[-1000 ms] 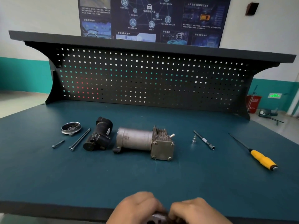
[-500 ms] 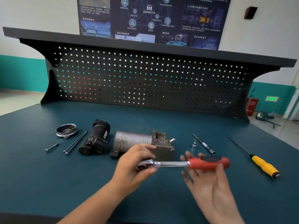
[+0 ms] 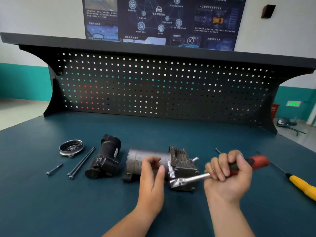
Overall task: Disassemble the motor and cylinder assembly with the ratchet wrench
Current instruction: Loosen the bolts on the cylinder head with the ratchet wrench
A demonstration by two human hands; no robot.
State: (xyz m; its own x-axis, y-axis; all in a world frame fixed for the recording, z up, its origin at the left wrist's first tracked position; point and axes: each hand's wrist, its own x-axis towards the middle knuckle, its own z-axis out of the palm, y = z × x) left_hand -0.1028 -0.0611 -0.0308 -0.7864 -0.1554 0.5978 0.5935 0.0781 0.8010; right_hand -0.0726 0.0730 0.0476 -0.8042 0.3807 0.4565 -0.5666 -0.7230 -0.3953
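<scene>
Half a second ago the right hand [image 3: 227,177] lay open under the red-handled chrome ratchet wrench [image 3: 191,179]; now its fingers are curled round the handle. The left hand [image 3: 151,175] has let go of the wrench head and sits just beside the short silver bit [image 3: 171,171] standing up from it. The wrench head has moved in front of the end plate of the grey metal motor and cylinder assembly [image 3: 136,156].

The poster [image 3: 160,23] apparently reads "5G".
</scene>
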